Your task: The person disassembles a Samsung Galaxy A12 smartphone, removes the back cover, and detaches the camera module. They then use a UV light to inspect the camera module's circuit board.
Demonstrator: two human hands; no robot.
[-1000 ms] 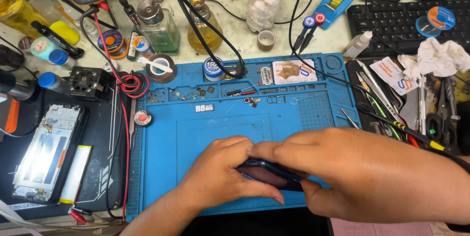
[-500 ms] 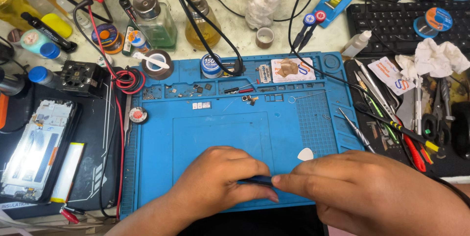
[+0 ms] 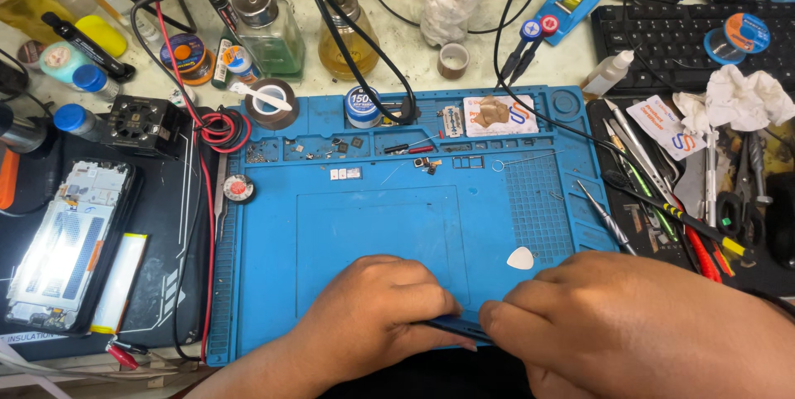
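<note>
Grip, left hand: fingers curled, pinching the dark flat device from its left end.
Grip, right hand: fingertips closed on the same device from its right end.
Device: at the near edge of the blue work mat, mostly hidden by both hands.
White pick: on the mat, just beyond the right hand.
Opened phone: left of the mat, well apart.

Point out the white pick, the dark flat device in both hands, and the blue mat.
white pick (image 3: 520, 258), head view, middle of its face.
dark flat device (image 3: 454, 327), head view, edge showing between the hands.
blue mat (image 3: 373, 225), head view, bare centre panel.
</note>
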